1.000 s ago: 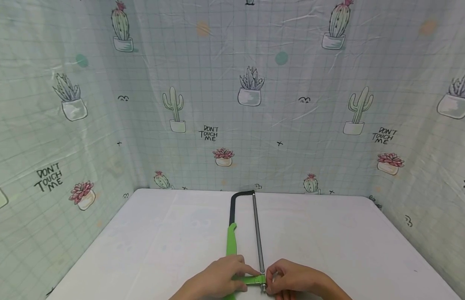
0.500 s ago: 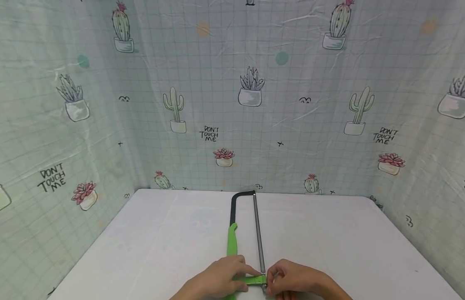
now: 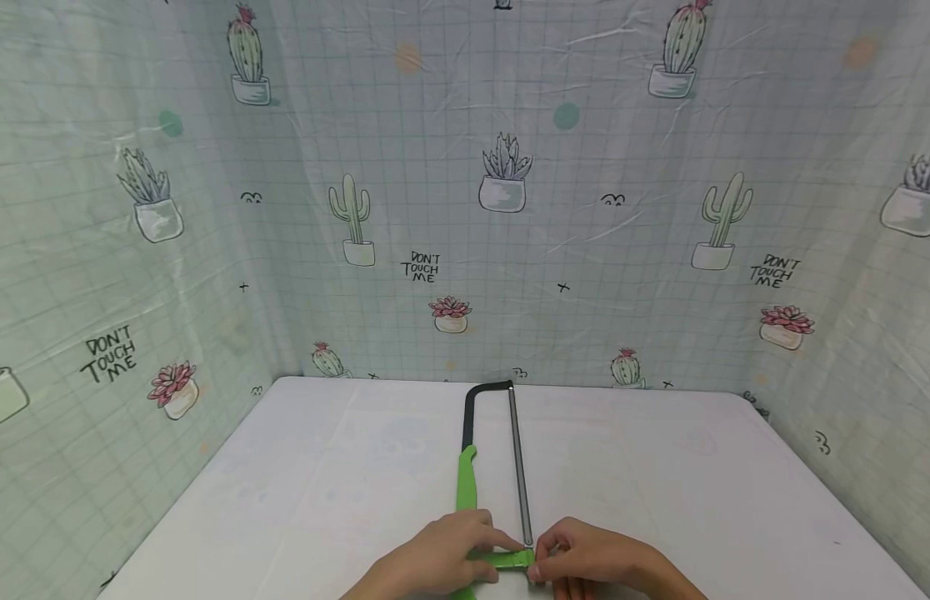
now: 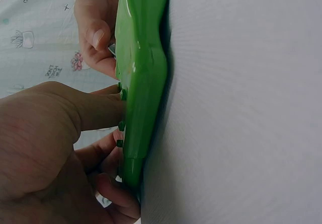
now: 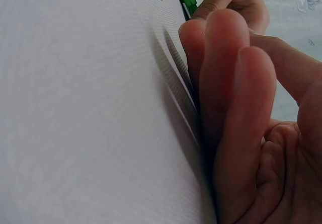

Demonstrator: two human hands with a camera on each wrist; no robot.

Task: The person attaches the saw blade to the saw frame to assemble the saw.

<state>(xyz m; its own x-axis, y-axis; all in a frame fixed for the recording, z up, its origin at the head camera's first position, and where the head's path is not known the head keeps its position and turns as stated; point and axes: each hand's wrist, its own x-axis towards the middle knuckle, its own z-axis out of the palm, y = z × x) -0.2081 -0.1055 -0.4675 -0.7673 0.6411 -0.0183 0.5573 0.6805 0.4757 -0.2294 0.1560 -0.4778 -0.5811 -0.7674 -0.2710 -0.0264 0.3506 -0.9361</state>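
A hacksaw (image 3: 467, 483) with a green handle and black front frame lies flat on the white table, its grey blade (image 3: 519, 462) along the right side. My left hand (image 3: 446, 554) grips the green crossbar (image 3: 513, 560) near the blade's near end, thumb and fingers on either side. In the left wrist view the green handle (image 4: 143, 73) runs past the fingers. At the crossbar's right end, my right hand (image 3: 585, 554) pinches the small metal wing nut, now mostly covered by the fingertips. The right wrist view shows its other fingers (image 5: 246, 113) resting along the tabletop.
The white table (image 3: 345, 467) extends to both sides and behind the saw. A cactus-print curtain (image 3: 405, 208) hangs around its back and sides.
The wing nut's wings, visible beside my right fingertips a second ago, are now covered by them. My right thumb has shifted slightly; the left hand keeps its hold and the saw lies still.
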